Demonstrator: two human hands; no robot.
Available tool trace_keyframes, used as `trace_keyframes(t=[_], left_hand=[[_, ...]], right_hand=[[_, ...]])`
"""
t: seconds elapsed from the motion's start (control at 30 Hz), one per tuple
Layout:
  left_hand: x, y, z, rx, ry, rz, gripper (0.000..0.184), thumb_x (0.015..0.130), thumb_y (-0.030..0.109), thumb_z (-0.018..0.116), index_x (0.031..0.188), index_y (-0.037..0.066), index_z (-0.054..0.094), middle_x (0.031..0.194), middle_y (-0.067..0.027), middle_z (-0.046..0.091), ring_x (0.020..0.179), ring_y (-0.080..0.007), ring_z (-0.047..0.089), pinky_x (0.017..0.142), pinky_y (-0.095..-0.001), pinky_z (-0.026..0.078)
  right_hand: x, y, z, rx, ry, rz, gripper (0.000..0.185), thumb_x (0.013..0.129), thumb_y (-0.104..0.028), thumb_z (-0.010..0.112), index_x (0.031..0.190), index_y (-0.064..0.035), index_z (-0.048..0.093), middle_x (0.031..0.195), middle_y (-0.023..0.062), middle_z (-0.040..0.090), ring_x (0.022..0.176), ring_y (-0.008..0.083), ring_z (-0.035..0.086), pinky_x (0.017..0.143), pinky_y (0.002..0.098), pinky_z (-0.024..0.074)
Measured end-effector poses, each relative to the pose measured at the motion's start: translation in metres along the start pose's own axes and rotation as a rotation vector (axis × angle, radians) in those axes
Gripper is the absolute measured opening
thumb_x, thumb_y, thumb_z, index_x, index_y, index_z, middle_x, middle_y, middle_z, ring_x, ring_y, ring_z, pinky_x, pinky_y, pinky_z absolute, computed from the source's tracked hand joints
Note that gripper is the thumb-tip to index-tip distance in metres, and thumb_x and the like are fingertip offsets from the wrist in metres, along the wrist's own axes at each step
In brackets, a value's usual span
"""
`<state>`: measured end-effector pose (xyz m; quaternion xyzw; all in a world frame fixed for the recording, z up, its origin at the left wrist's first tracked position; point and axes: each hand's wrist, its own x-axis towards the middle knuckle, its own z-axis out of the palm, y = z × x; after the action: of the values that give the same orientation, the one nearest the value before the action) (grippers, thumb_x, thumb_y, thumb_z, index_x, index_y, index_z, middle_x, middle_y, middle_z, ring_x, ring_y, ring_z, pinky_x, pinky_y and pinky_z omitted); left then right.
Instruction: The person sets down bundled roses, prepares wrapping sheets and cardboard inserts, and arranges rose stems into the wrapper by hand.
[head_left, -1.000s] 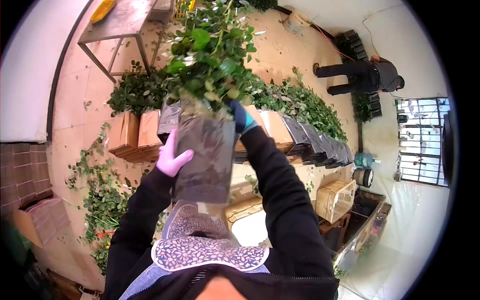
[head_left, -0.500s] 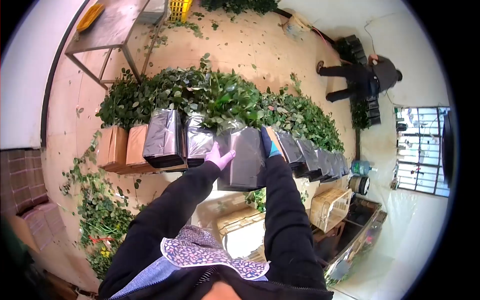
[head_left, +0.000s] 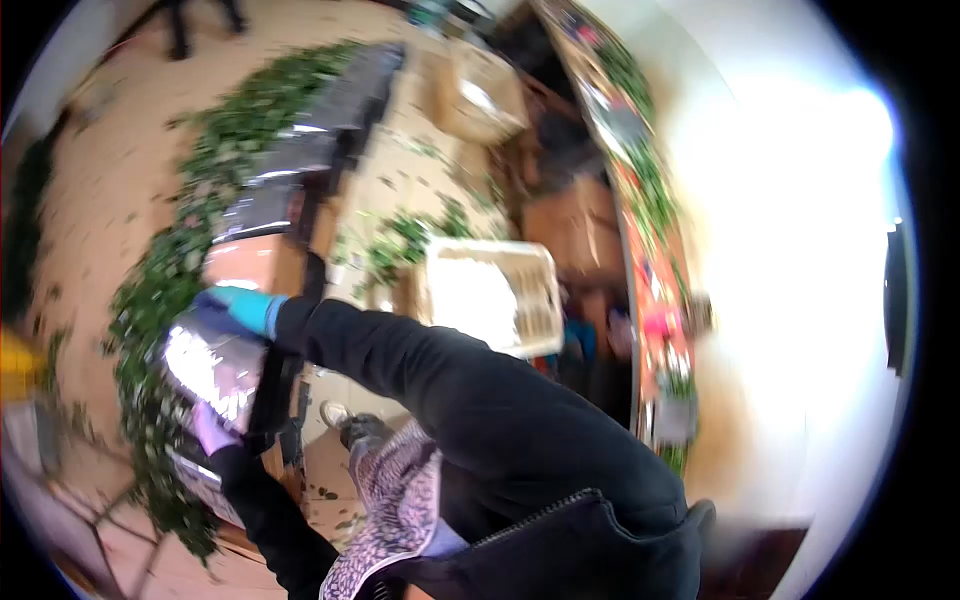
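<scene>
as right hand (head_left: pixel 238 309) and left hand (head_left: pixel 213 429) touch opposite sides of the shiny wrapped bundle (head_left: pixel 215 372), its long axis points between them toward leaves (head_left: pixel 145 375); their grip is unclear.

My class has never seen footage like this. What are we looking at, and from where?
No machine here: one camera, worn on a person's head, looks forward and down. In the current picture, the left hand, in a purplish glove, and the right hand, in a teal and dark blue one, are at opposite sides of a shiny wrapped bundle. Blur hides how firmly they grip it. Other bundles form a row with it, edged by green leaves. Beside the row stands a pale basket. Leaf scraps lie on the floor.
</scene>
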<state>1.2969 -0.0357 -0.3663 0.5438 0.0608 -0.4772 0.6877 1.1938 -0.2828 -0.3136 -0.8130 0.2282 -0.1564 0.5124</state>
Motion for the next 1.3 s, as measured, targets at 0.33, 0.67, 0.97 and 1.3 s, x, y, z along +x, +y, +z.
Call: trace_keyframes(t=[0.33,0.67,0.97,1.3], left_hand=[[-0.062,-0.032,-0.024,1.59,-0.301,0.646,0.054,0.089,0.03,0.063,0.134,0.005,0.049,0.124,-0.0173,0.057,0.114,-0.0307,0.05,0.101,-0.0411,0.039],[-0.111,-0.239,0.115,1.586,-1.196,-0.365,0.032,0.09,0.023,0.062,0.117,0.006,0.06,0.096,-0.0111,0.065,0.079,-0.0177,0.058,0.072,-0.0311,0.049],[-0.29,-0.309,0.141,1.709,-0.87,0.054,0.042,0.084,0.011,0.067,0.123,-0.001,0.058,0.107,-0.0102,0.063,0.095,-0.0192,0.059,0.086,-0.0303,0.049],[-0.282,-0.295,0.06,1.933,-0.662,-0.129,0.043,0.082,0.003,0.064,0.122,-0.006,0.054,0.11,-0.0138,0.063,0.092,-0.0188,0.062,0.082,-0.0309,0.052]], right_hand=[[-0.4,-0.071,-0.086,-0.053,-0.022,0.801,0.057,0.093,-0.057,0.046,0.094,-0.0049,0.069,0.088,0.0172,0.068,0.079,0.0306,0.063,0.076,0.0449,0.0494],[-0.808,-0.004,0.01,0.143,0.913,1.714,0.038,0.086,-0.037,0.053,0.104,-0.01,0.071,0.109,0.0179,0.068,0.104,0.0348,0.064,0.091,0.0437,0.0475],[-0.96,-0.014,0.03,0.323,1.005,1.729,0.063,0.085,-0.046,0.062,0.133,-0.0052,0.051,0.123,0.0227,0.06,0.111,0.037,0.06,0.095,0.0437,0.047],[-1.117,0.205,-0.21,-0.918,1.166,1.654,0.08,0.084,-0.06,0.054,0.135,0.0015,0.046,0.138,0.0264,0.046,0.125,0.0406,0.047,0.103,0.0516,0.0369]])
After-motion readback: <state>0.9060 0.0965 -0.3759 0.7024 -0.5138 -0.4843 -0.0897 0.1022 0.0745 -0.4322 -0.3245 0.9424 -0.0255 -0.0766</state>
